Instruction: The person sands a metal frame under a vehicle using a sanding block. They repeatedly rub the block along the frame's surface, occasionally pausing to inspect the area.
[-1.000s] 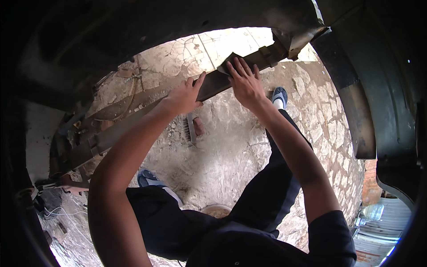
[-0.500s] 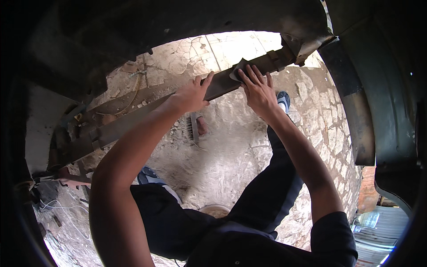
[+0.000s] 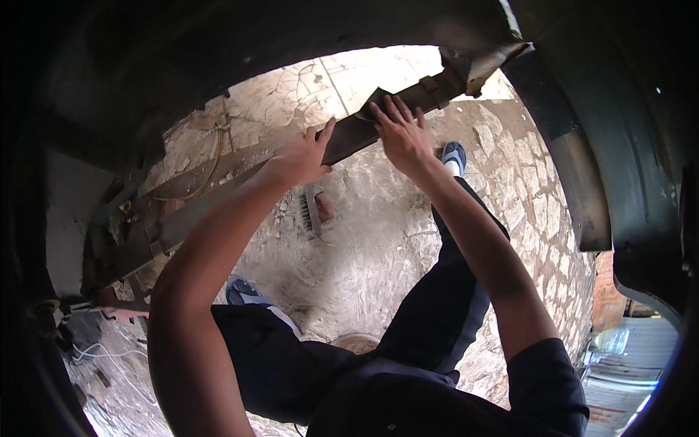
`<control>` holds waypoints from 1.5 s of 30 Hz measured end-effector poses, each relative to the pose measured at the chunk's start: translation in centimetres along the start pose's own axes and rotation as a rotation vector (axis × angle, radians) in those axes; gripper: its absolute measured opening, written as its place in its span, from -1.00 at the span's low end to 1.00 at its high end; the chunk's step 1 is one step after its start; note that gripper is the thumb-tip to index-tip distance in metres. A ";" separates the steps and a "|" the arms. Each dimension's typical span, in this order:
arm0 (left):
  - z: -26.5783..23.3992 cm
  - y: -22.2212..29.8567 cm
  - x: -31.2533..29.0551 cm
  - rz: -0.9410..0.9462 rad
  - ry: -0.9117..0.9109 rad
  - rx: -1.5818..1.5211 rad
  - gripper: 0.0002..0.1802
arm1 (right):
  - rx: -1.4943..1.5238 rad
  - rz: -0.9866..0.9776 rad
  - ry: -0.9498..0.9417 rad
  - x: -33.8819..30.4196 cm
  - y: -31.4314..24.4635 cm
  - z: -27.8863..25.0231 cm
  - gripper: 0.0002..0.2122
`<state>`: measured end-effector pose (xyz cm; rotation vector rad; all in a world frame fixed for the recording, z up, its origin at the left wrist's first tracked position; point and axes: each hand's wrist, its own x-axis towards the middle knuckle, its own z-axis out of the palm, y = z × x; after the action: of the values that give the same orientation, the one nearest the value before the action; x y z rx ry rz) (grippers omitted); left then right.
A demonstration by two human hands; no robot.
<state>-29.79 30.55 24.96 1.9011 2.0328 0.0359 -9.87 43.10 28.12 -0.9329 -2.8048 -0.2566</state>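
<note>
The bar (image 3: pixel 351 140) lies ahead of you, its long axis running diagonally from lower left to upper right. The sheet (image 3: pixel 373 104) sits on it, one corner pointing away from you. Your right hand (image 3: pixel 405 142) covers the sheet, fingers slightly spread. Your left hand (image 3: pixel 297 156) spans the bar; whether it grips cannot be told. Compared with half a second earlier, the sheet sits slightly nearer your left hand.
</note>
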 end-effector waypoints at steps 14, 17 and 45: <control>-0.5 0.1 -0.1 0.017 0.007 0.001 0.18 | 0.012 0.000 -0.019 -2.2 -0.2 0.1 -0.53; -0.7 -0.2 -0.3 0.033 0.008 0.006 0.19 | 0.006 0.031 -0.025 -0.8 -0.7 0.2 -0.53; -0.1 -0.6 0.1 0.045 0.032 -0.021 0.18 | -0.170 -0.140 -0.021 -1.8 -0.6 0.8 -0.48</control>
<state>-30.46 30.57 24.92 1.9445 2.0023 0.0996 -8.90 41.76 26.88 -0.7764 -2.9077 -0.5146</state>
